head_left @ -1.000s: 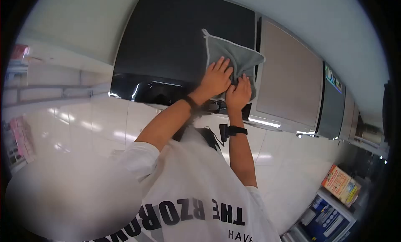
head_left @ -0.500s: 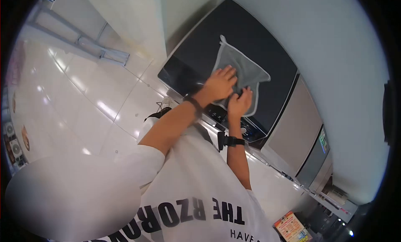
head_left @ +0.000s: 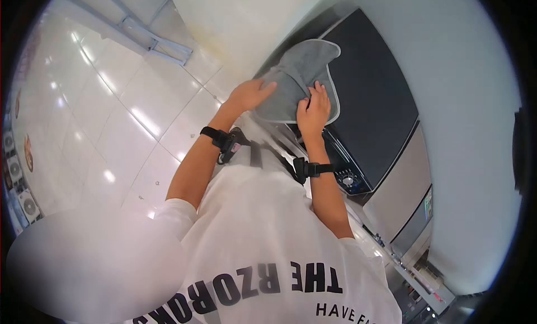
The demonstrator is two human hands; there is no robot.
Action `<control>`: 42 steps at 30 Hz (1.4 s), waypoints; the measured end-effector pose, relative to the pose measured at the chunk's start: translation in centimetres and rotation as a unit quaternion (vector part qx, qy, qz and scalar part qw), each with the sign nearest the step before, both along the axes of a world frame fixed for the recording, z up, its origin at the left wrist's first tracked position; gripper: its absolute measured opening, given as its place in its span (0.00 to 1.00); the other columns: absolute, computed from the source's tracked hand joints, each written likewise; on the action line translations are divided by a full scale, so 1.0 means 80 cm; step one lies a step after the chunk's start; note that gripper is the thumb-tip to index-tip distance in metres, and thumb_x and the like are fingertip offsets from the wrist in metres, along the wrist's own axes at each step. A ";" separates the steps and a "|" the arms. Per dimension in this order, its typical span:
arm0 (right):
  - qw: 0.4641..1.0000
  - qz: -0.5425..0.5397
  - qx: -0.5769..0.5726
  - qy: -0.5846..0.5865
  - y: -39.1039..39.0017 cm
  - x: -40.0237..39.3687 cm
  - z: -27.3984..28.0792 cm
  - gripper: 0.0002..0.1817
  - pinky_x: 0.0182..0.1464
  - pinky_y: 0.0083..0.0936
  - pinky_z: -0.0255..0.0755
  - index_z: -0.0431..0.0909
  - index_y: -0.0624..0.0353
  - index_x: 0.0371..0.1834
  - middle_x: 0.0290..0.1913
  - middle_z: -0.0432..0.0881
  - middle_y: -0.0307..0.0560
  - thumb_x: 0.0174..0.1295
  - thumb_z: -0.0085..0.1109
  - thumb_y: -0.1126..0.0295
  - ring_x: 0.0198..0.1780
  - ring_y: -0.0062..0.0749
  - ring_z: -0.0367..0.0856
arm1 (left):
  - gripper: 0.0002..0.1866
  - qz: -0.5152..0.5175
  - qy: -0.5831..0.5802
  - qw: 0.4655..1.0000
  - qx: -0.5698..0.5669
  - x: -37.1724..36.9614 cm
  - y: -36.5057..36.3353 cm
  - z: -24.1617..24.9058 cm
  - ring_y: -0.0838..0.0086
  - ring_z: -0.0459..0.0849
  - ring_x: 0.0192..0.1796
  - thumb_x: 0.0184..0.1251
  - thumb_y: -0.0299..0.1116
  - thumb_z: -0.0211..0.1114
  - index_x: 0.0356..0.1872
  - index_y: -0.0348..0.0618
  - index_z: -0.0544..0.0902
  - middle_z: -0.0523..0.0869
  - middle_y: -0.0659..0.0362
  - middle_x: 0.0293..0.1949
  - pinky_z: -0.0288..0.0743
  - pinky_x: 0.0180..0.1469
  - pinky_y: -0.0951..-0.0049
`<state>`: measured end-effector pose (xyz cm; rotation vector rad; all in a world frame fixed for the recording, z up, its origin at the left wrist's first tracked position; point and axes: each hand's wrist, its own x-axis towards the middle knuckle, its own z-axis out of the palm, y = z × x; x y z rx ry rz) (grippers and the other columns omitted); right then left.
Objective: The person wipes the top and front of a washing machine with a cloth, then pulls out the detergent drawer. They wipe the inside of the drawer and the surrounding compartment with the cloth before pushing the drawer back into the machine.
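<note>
Both hands press a grey cloth on the dark top of a machine.

We see the left hand [head_left: 250,95] lying flat and open at the near-left edge of the cloth [head_left: 299,78], fingers stretched across the fabric. The right hand [head_left: 313,109] rests on the cloth's lower right part with its fingers bent, bunching the fabric under them; whether it truly grips the cloth we cannot tell. The cloth is spread over the front corner of the black machine [head_left: 369,95], part of it hanging past the edge. A control panel [head_left: 347,178] with a knob runs along the machine's front, just beside the right wrist, which wears a black band [head_left: 313,169]. A grey machine [head_left: 400,195] stands next to the black one. White floor tiles [head_left: 112,100] lie to the left.
</note>
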<state>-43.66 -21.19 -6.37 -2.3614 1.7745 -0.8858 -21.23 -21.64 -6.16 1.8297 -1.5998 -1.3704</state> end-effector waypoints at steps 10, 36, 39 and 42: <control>0.997 -0.072 0.019 -0.038 0.062 -0.105 0.003 0.17 0.70 0.52 0.61 0.80 0.66 0.52 0.66 0.77 0.59 0.59 0.53 0.75 0.70 0.59 0.71 | 0.27 0.150 -0.126 0.962 -0.189 -0.110 -0.004 0.043 0.43 0.75 0.62 0.62 0.37 0.62 0.61 0.34 0.71 0.78 0.42 0.59 0.69 0.64 0.50; 0.970 -0.193 -0.059 -0.137 0.161 -0.319 -0.018 0.12 0.66 0.45 0.65 0.83 0.62 0.39 0.58 0.85 0.48 0.52 0.57 0.75 0.66 0.46 0.77 | 0.26 -0.361 -0.347 0.856 0.125 -0.235 0.209 -0.040 0.46 0.83 0.58 0.66 0.48 0.55 0.56 0.38 0.81 0.86 0.42 0.53 0.74 0.63 0.53; 0.971 -0.194 -0.061 -0.127 0.163 -0.320 -0.015 0.12 0.66 0.45 0.64 0.83 0.61 0.40 0.58 0.85 0.47 0.52 0.57 0.74 0.66 0.45 0.77 | 0.28 -0.327 -0.289 0.886 0.158 -0.241 0.205 -0.019 0.46 0.82 0.60 0.65 0.49 0.55 0.60 0.41 0.80 0.85 0.42 0.55 0.74 0.64 0.55; 0.971 -0.197 -0.058 -0.120 0.162 -0.320 -0.013 0.11 0.66 0.45 0.64 0.83 0.60 0.39 0.58 0.85 0.46 0.52 0.57 0.74 0.65 0.44 0.78 | 0.30 -0.329 -0.301 0.870 0.210 -0.230 0.208 -0.050 0.46 0.82 0.60 0.64 0.52 0.55 0.60 0.44 0.81 0.85 0.40 0.56 0.74 0.63 0.54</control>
